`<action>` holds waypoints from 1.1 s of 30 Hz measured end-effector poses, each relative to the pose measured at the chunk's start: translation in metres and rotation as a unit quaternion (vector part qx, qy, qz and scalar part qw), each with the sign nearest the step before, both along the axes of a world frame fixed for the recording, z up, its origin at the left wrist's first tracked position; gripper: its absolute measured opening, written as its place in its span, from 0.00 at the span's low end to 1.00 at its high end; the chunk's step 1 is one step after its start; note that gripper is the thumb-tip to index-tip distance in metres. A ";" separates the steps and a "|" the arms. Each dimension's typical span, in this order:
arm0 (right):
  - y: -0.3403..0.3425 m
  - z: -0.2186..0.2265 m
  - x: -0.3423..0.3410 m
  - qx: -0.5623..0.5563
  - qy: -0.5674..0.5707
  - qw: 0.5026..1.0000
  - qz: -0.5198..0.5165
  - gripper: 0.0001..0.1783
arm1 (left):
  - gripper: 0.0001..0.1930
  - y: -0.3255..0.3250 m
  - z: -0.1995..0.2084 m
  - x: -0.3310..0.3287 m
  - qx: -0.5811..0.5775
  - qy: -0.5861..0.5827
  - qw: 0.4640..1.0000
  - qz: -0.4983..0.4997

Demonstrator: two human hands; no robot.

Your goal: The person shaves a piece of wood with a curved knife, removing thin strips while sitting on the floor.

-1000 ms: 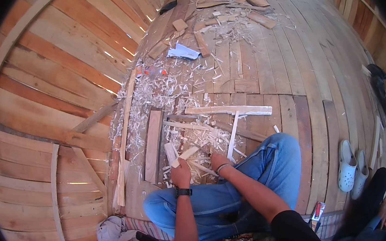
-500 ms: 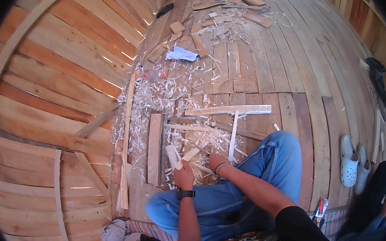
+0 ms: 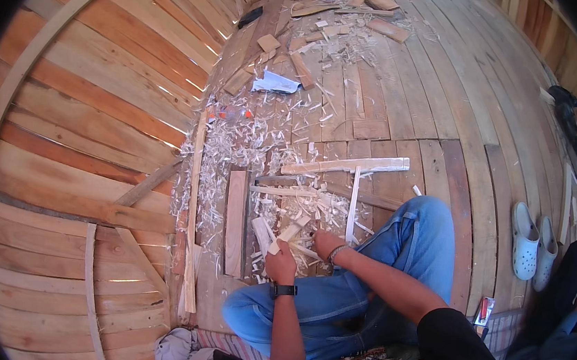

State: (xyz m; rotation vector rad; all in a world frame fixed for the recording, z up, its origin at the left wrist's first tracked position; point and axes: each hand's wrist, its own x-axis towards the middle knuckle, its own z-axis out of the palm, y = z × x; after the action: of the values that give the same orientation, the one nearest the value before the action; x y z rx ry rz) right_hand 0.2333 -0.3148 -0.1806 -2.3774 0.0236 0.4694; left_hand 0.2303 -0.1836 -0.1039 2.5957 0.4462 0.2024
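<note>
My left hand [image 3: 281, 265] is closed round the lower end of a short pale wood piece [image 3: 292, 230], which tilts up and to the right. Close beside it, my right hand [image 3: 328, 245] is a fist on what looks like a knife [image 3: 312, 234]; only a small dark bit shows and its blade is hard to make out. Another pale wood strip [image 3: 261, 230] leans just left of the held piece. Curled shavings [image 3: 285, 209] cover the floor around both hands, in front of my crossed legs.
A thick plank [image 3: 235, 223] lies left of my hands. Ahead are a long pale board [image 3: 345, 165] and a thin stick [image 3: 353, 203]. Offcuts [image 3: 388, 30] lie farther off. Light clogs [image 3: 524, 241] and another person's dark-clothed leg [image 3: 555, 296] are at the right.
The whole view has shifted slightly to the right. A thin dark blade showed near the held wood before; now it is hardly visible. Both hands keep their grip.
</note>
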 end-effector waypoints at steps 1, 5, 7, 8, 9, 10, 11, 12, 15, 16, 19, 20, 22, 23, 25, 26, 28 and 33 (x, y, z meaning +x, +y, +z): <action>0.004 -0.001 -0.001 0.017 -0.012 1.000 0.001 0.13 | 0.25 0.000 0.002 -0.003 -0.019 0.018 1.000 -0.009; -0.014 -0.017 0.001 -0.008 0.028 1.000 0.010 0.13 | 0.25 -0.008 0.011 -0.003 -0.004 0.069 0.998 -0.004; -0.005 -0.010 -0.001 -0.001 0.016 1.000 0.005 0.13 | 0.25 -0.003 0.010 -0.005 -0.021 0.055 0.998 -0.034; -0.004 0.001 -0.006 0.001 0.012 1.000 0.004 0.14 | 0.24 0.001 0.009 -0.007 -0.031 0.050 0.997 -0.047; -0.011 0.010 -0.005 0.041 0.002 0.999 -0.001 0.16 | 0.24 0.004 0.003 -0.004 -0.034 0.034 0.998 -0.042; -0.012 0.012 -0.005 0.030 0.013 0.999 -0.007 0.16 | 0.23 0.006 -0.002 -0.001 -0.037 0.018 0.998 -0.040; -0.011 0.014 -0.005 0.019 0.024 0.999 -0.011 0.17 | 0.23 0.008 -0.007 0.000 -0.040 0.002 0.999 -0.038; -0.009 0.016 -0.006 0.008 0.035 0.999 -0.016 0.18 | 0.23 0.011 -0.012 -0.003 -0.043 0.002 0.998 -0.043; -0.010 0.021 -0.008 0.015 0.009 1.000 -0.021 0.13 | 0.23 0.008 -0.009 0.000 -0.039 -0.003 0.998 -0.048; -0.012 0.021 -0.013 0.023 0.006 1.000 -0.016 0.11 | 0.23 0.004 -0.007 0.000 -0.030 0.001 0.999 -0.041; -0.012 0.017 -0.011 0.000 0.009 1.000 -0.022 0.10 | 0.23 0.004 -0.007 -0.002 -0.018 0.021 0.999 -0.030; -0.009 0.014 -0.009 0.010 0.003 1.000 -0.019 0.12 | 0.24 0.005 -0.006 0.000 -0.017 0.026 0.999 -0.028; 0.000 0.014 -0.011 0.031 -0.003 0.999 -0.012 0.15 | 0.24 0.001 -0.003 -0.001 -0.001 0.031 0.999 -0.015; -0.010 0.017 -0.008 0.011 0.015 1.000 -0.014 0.13 | 0.24 0.000 -0.002 -0.004 0.007 0.037 0.999 -0.007; -0.010 0.010 -0.008 0.010 0.024 0.999 -0.022 0.12 | 0.26 0.001 -0.002 -0.005 -0.035 0.037 0.998 -0.024; -0.009 0.006 -0.006 0.010 0.025 0.999 -0.029 0.12 | 0.26 0.001 0.000 -0.004 -0.056 0.033 0.997 -0.036; -0.007 0.005 -0.006 0.005 -0.001 1.000 0.001 0.11 | 0.27 0.001 0.002 -0.004 -0.001 0.069 0.997 -0.029; -0.010 0.013 -0.008 0.001 -0.016 0.999 0.043 0.12 | 0.27 -0.002 0.005 -0.002 -0.032 0.033 0.998 -0.030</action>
State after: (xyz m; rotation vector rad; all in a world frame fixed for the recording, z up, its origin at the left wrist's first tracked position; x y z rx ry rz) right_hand 0.2250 -0.3251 -0.1678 -2.3913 -0.0932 0.4708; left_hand 0.2278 -0.1856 -0.0985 2.5549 0.3913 0.0796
